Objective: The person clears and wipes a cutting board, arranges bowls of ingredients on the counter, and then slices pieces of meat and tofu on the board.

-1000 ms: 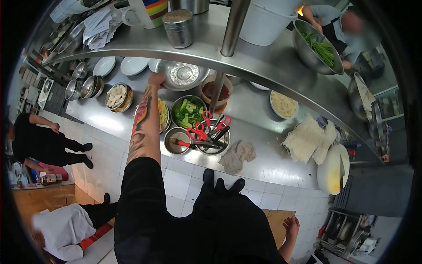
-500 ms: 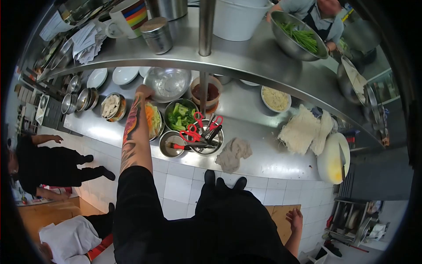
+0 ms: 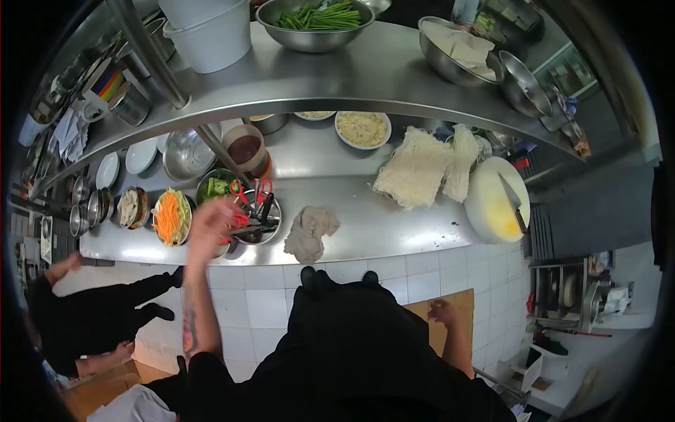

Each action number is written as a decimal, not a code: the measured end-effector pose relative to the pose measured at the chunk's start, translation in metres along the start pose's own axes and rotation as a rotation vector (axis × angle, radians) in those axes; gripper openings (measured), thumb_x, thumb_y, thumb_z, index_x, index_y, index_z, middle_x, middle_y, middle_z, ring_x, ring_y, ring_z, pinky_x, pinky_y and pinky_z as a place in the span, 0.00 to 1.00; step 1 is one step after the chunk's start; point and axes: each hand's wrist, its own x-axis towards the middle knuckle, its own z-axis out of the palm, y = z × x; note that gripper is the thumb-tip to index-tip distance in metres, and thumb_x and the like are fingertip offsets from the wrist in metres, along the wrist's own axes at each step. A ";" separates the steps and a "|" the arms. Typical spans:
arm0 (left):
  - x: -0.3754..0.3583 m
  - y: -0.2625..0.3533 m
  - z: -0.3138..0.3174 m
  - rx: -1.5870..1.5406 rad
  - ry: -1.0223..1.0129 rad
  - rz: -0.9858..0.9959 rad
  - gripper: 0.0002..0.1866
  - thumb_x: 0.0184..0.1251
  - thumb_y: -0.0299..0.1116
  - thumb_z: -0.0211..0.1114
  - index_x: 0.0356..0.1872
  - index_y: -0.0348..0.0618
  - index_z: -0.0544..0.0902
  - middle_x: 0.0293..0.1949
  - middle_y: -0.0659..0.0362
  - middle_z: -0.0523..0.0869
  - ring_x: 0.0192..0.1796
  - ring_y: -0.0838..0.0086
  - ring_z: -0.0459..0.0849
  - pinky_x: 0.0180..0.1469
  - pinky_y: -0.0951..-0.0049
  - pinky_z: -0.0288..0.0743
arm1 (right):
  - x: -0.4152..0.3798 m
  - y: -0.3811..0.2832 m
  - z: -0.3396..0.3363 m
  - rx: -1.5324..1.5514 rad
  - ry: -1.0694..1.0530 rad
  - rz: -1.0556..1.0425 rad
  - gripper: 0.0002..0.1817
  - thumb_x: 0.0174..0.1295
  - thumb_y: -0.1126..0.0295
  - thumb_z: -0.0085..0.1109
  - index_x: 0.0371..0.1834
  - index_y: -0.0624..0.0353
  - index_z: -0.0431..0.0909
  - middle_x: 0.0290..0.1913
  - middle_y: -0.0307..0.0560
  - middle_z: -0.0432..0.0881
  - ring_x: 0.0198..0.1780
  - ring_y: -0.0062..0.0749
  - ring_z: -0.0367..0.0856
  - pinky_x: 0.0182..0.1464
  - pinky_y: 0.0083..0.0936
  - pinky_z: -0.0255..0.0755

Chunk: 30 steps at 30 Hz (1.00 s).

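My left hand (image 3: 213, 219) is raised in front of the steel bowl of red-handled scissors (image 3: 266, 228), and its outline is smeared by motion. Behind it is a bowl of chopped greens (image 3: 215, 187), partly covered. A bowl of shredded carrot (image 3: 169, 218) stands to its left. My right hand (image 3: 443, 311) hangs beside my body, above the floor, its fingers loosely apart and holding nothing. Nearest to the scissors on the right lies a crumpled grey cloth (image 3: 311, 232).
Dried noodles (image 3: 415, 169) lie right of centre, near a white round board (image 3: 496, 200) with a knife. An overhead steel shelf (image 3: 295, 84) holds a bowl of green beans (image 3: 316, 24) and white buckets (image 3: 211, 35). Two people stand at the left.
My left hand has come back from the large empty steel bowl towards the scissors. The view has shifted rightward. My right hand stays low at my side.
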 end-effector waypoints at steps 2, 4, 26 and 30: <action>-0.028 0.006 0.085 0.029 -0.355 -0.097 0.16 0.76 0.39 0.67 0.61 0.50 0.87 0.54 0.59 0.89 0.48 0.72 0.88 0.40 0.73 0.84 | 0.017 0.010 -0.017 -0.087 -0.133 0.067 0.24 0.73 0.54 0.63 0.64 0.58 0.77 0.37 0.45 0.90 0.32 0.30 0.88 0.37 0.33 0.82; -0.043 -0.019 0.150 0.412 -0.468 0.004 0.23 0.76 0.41 0.67 0.70 0.58 0.82 0.74 0.37 0.71 0.69 0.49 0.79 0.67 0.57 0.77 | 0.013 0.004 -0.026 -0.167 -0.136 0.186 0.22 0.72 0.53 0.63 0.60 0.57 0.80 0.38 0.44 0.90 0.34 0.29 0.88 0.35 0.33 0.82; 0.024 -0.113 0.270 1.187 0.059 -0.093 0.29 0.60 0.40 0.72 0.66 0.56 0.82 0.69 0.38 0.74 0.64 0.37 0.76 0.63 0.47 0.77 | 0.093 0.153 -0.118 0.155 -0.109 0.124 0.20 0.74 0.57 0.56 0.59 0.60 0.80 0.42 0.52 0.90 0.36 0.40 0.89 0.35 0.40 0.84; 0.041 -0.082 0.280 1.232 0.045 -0.306 0.33 0.61 0.42 0.73 0.70 0.59 0.78 0.72 0.38 0.70 0.65 0.39 0.76 0.60 0.48 0.80 | 0.078 0.197 -0.105 -0.146 -0.149 0.042 0.21 0.72 0.57 0.58 0.55 0.64 0.84 0.41 0.53 0.89 0.36 0.42 0.88 0.38 0.39 0.85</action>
